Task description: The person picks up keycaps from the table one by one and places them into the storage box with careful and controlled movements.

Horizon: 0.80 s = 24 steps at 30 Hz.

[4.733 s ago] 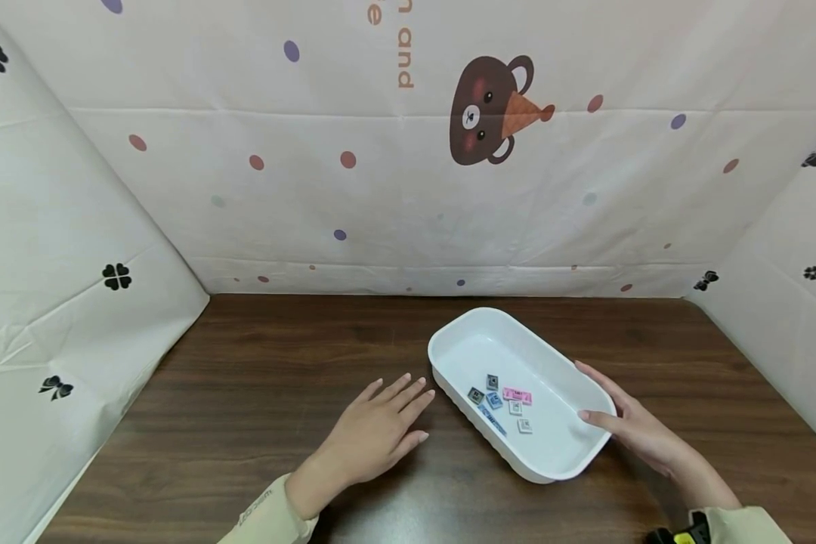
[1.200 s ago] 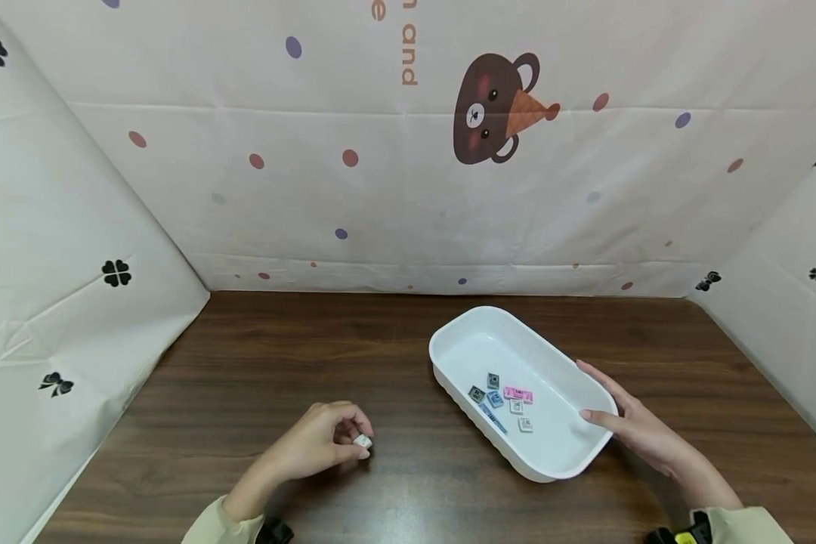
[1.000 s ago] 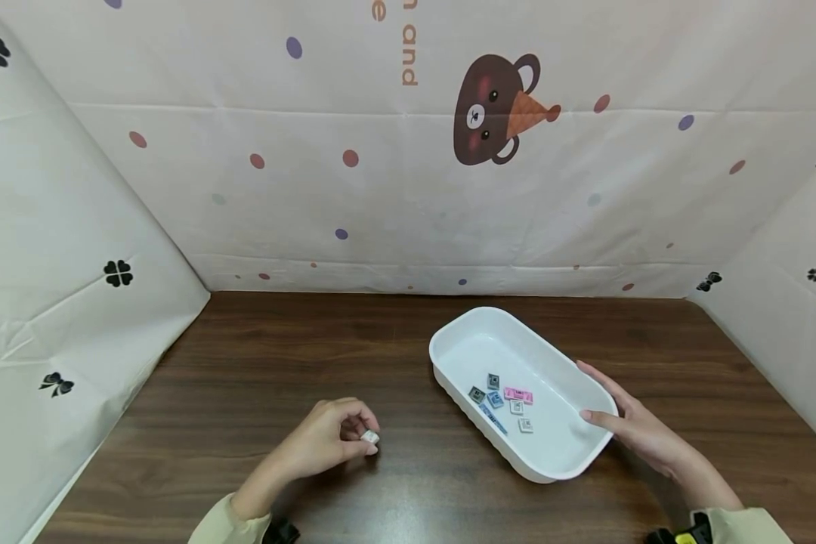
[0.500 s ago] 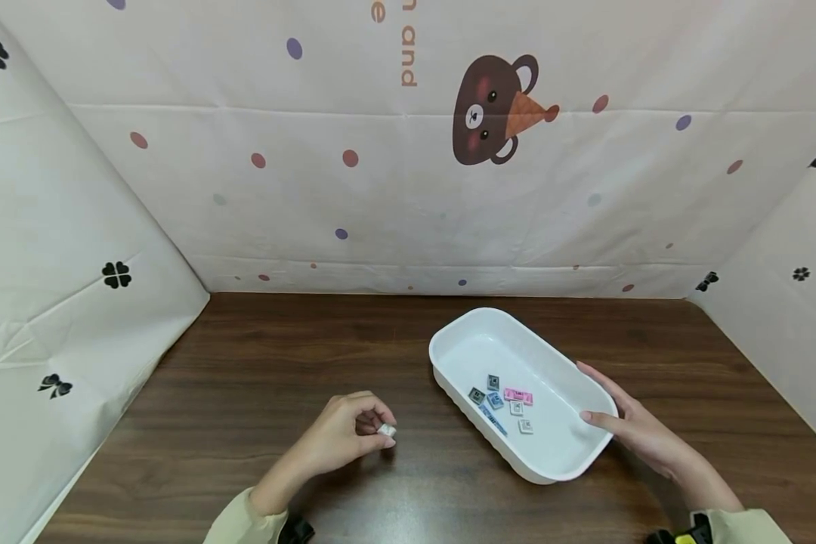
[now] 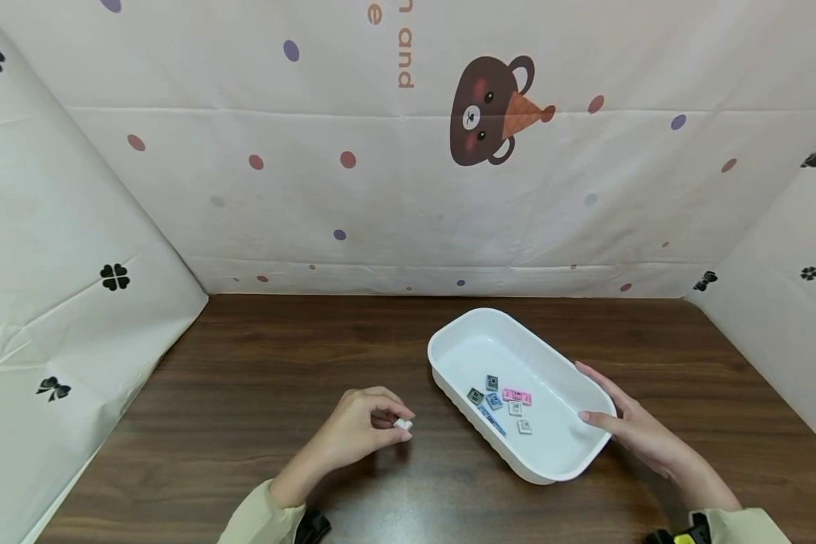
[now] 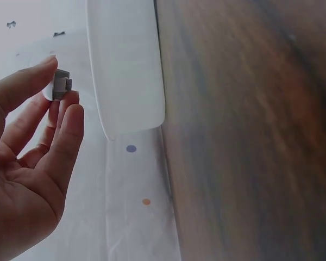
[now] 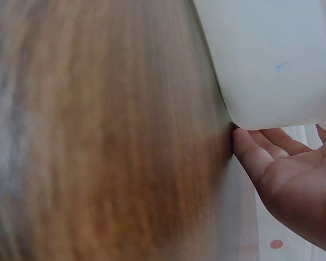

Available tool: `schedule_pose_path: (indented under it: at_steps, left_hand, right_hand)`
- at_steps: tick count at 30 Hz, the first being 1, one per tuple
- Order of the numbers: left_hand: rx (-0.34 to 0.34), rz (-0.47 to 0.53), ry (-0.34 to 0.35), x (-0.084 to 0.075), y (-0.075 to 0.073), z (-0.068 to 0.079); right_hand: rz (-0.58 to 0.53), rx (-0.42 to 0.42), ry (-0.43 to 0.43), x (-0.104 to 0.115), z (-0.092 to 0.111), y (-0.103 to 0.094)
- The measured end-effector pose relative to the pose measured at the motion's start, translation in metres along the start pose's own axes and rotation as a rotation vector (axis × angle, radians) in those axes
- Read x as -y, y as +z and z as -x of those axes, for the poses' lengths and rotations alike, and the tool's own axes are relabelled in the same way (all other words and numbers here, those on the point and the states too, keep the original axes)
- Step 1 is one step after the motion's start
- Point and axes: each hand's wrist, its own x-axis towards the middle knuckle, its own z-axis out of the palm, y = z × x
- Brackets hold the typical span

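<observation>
My left hand [image 5: 357, 427] pinches a small white block [image 5: 403, 425] between thumb and fingers, just above the table to the left of the tray. In the left wrist view this block [image 6: 60, 85] shows a grey stepped underside with a small stub. My right hand [image 5: 646, 434] holds the right side of a white plastic tray [image 5: 564, 453], its thumb over the rim and its fingers along the outer wall. Inside the tray lie several small printed pieces: dark squares [image 5: 493, 383], a blue square [image 5: 493, 401], a blue strip [image 5: 492, 421], a pink strip [image 5: 517, 397] and white squares [image 5: 525, 427].
The tray stands at an angle on a dark wooden table [image 5: 265, 363]. A white patterned sheet [image 5: 231, 219] rises behind the table and at both sides. A black and yellow strap [image 5: 687, 535] sits at the right wrist.
Earliest, my left hand was spread beside the tray with nothing in it; later it pinched the white block farther left. Since then it has moved right, nearer the tray. My right hand stays put.
</observation>
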Motion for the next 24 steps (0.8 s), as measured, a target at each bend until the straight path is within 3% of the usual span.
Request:
schedule_pose_path:
  at_steps: [9, 17, 24]
  left_hand:
    - [-0.022, -0.019, 0.029, -0.005, 0.006, -0.009]
    - [-0.05, -0.014, 0.072, -0.009, 0.013, -0.021]
    - [-0.102, -0.048, 0.098, -0.014, 0.018, -0.031]
  right_hand:
    - [-0.005, 0.017, -0.074, -0.001, 0.002, 0.0]
    - [0.0, 0.005, 0.006, 0.002, 0.001, -0.001]
    - [0.005, -0.003, 0.026, 0.003, 0.0, -0.001]
